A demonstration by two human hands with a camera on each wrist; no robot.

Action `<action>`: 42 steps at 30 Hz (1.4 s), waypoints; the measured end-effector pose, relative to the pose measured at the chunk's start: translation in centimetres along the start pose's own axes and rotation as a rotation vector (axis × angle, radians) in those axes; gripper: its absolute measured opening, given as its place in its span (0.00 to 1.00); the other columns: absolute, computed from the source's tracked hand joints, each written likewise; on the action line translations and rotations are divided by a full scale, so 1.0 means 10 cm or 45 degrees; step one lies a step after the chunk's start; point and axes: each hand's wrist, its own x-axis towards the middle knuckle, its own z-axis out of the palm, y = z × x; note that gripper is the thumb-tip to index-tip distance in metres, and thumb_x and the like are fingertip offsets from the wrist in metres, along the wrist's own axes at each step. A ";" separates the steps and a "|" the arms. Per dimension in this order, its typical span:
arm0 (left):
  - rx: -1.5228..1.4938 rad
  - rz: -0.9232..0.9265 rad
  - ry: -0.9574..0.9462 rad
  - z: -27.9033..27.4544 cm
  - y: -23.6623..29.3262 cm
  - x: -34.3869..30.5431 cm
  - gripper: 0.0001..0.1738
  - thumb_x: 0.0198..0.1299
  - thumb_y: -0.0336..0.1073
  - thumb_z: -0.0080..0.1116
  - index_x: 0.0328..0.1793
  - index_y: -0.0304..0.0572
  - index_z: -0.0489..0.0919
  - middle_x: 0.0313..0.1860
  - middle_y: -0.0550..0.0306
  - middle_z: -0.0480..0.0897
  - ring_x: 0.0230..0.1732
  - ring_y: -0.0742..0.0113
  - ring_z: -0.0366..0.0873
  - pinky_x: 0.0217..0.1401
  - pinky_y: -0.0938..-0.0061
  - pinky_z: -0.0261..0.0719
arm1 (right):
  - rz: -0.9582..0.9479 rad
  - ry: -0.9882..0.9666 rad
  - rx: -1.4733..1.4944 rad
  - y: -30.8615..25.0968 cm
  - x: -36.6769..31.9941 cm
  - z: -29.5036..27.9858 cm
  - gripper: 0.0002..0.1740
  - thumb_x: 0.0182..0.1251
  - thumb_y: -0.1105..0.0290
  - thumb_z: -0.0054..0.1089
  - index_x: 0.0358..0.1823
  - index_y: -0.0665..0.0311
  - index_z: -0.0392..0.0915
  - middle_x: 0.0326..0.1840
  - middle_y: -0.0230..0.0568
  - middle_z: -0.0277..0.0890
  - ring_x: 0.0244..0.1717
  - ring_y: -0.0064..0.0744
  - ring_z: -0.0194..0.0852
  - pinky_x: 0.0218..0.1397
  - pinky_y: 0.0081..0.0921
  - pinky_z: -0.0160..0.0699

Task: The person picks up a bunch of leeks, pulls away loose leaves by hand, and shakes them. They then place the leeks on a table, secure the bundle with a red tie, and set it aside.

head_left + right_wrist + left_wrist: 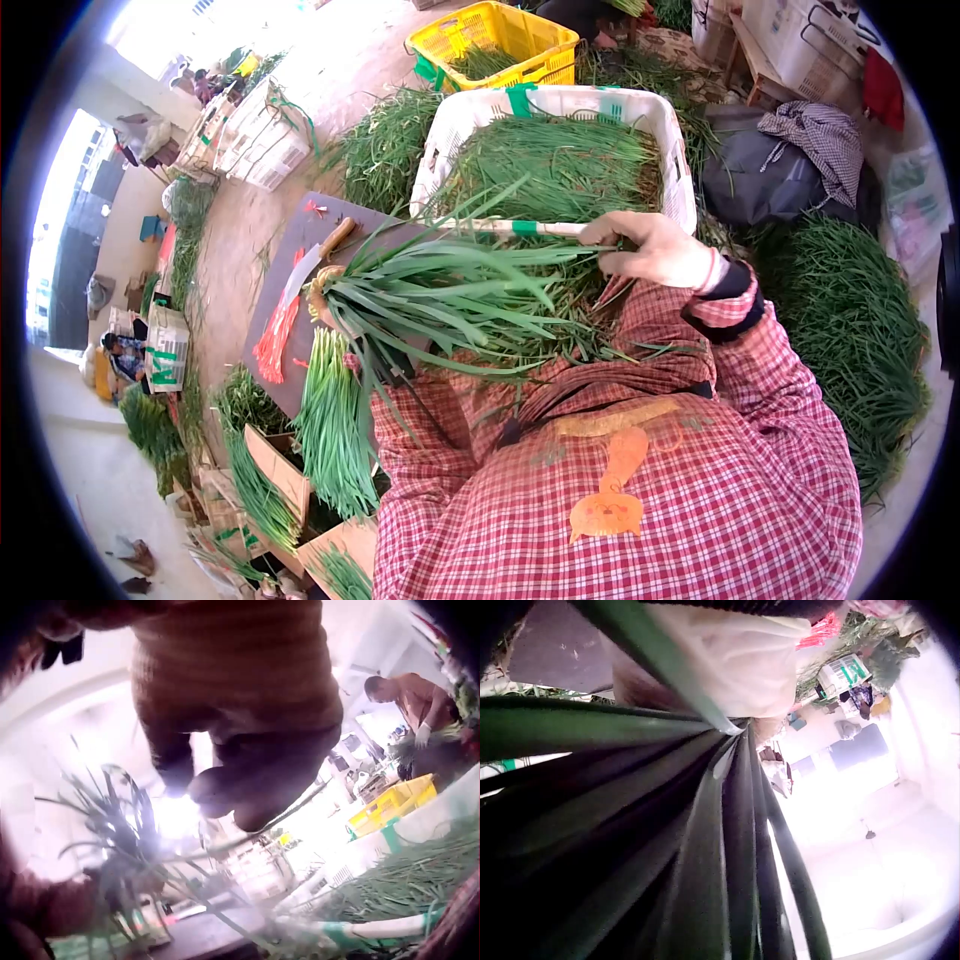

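A loose bunch of long flat green leaves, like Chinese chives [450, 285], fans out across my lap. My gloved left hand [727, 667] grips the gathered end of this bunch; leaves hide most of that hand in the head view. My gloved right hand [655, 250] is at the leaf tips on the other side, fingers curled, pinching a thin leaf [296, 806] that stretches back toward the bunch. A knife [298, 275] with a wooden handle lies on the dark board [262, 318] near the left hand. A tidy bundle of chives [335, 430] lies just below it.
Red ties [275, 345] lie on the board. Ahead stands a white crate [690, 190] of loose greens, with a yellow crate [425, 42] behind. Heaps of greens [840, 340] lie at right, beside a dark bag [750, 165]. Another person [416, 705] works beyond the crates.
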 end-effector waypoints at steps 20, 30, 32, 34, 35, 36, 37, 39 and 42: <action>0.493 0.243 0.798 0.03 0.22 0.27 0.34 0.70 0.51 0.34 0.62 0.26 0.76 0.59 0.34 0.82 0.58 0.39 0.80 0.68 0.45 0.77 | -0.190 0.183 0.858 0.11 0.10 0.03 0.21 0.76 0.49 0.56 0.35 0.60 0.76 0.24 0.24 0.68 0.17 0.15 0.64 0.18 0.16 0.60; 0.218 0.373 0.777 0.10 0.38 0.81 0.16 0.66 0.41 0.49 0.47 0.35 0.77 0.48 0.46 0.85 0.50 0.49 0.84 0.59 0.49 0.84 | 0.272 -0.014 0.397 0.20 0.20 0.34 0.10 0.75 0.68 0.61 0.48 0.66 0.82 0.33 0.24 0.77 0.30 0.14 0.71 0.34 0.17 0.73; 0.168 0.379 0.812 0.31 0.38 0.84 0.16 0.66 0.40 0.48 0.49 0.35 0.77 0.49 0.47 0.85 0.50 0.50 0.84 0.60 0.49 0.84 | 0.305 -0.088 0.439 0.29 0.26 0.34 0.09 0.76 0.69 0.60 0.48 0.67 0.81 0.34 0.24 0.76 0.29 0.15 0.71 0.33 0.17 0.73; 0.093 0.371 0.853 0.51 0.36 0.82 0.17 0.67 0.40 0.47 0.51 0.35 0.77 0.51 0.48 0.85 0.52 0.51 0.85 0.61 0.48 0.84 | 0.359 -0.100 0.326 0.40 0.31 0.38 0.09 0.75 0.68 0.60 0.48 0.66 0.82 0.34 0.25 0.77 0.30 0.15 0.72 0.34 0.17 0.73; 0.110 0.371 0.849 0.70 0.33 0.79 0.18 0.68 0.41 0.46 0.53 0.35 0.76 0.54 0.45 0.84 0.54 0.49 0.83 0.63 0.46 0.83 | 0.385 -0.114 0.268 0.48 0.36 0.40 0.09 0.75 0.68 0.60 0.48 0.66 0.82 0.35 0.25 0.77 0.30 0.15 0.73 0.33 0.17 0.74; 0.131 0.375 0.846 0.87 0.34 0.75 0.19 0.69 0.41 0.44 0.56 0.35 0.75 0.57 0.43 0.83 0.57 0.47 0.82 0.65 0.45 0.81 | 0.406 -0.131 0.213 0.57 0.41 0.43 0.09 0.75 0.67 0.60 0.48 0.66 0.82 0.35 0.25 0.78 0.30 0.15 0.73 0.33 0.17 0.74; 0.220 0.398 0.812 1.00 0.38 0.74 0.22 0.70 0.42 0.43 0.62 0.35 0.74 0.60 0.43 0.82 0.59 0.46 0.81 0.66 0.44 0.80 | 0.326 -0.126 0.254 0.69 0.43 0.50 0.09 0.74 0.67 0.60 0.48 0.65 0.82 0.33 0.26 0.78 0.30 0.17 0.74 0.33 0.18 0.75; 0.411 0.463 0.752 1.28 0.60 0.66 0.30 0.71 0.45 0.41 0.72 0.35 0.71 0.65 0.42 0.81 0.64 0.44 0.78 0.69 0.43 0.77 | 0.395 -0.206 0.148 0.89 0.45 0.64 0.11 0.74 0.65 0.61 0.48 0.65 0.83 0.30 0.29 0.80 0.28 0.19 0.75 0.33 0.20 0.77; 0.522 0.574 0.544 1.88 1.14 0.42 0.31 0.73 0.42 0.39 0.79 0.35 0.63 0.72 0.38 0.74 0.70 0.40 0.74 0.74 0.42 0.73 | 0.565 -0.354 0.198 1.02 0.44 0.88 0.11 0.74 0.64 0.61 0.46 0.64 0.83 0.26 0.28 0.76 0.26 0.19 0.73 0.29 0.19 0.72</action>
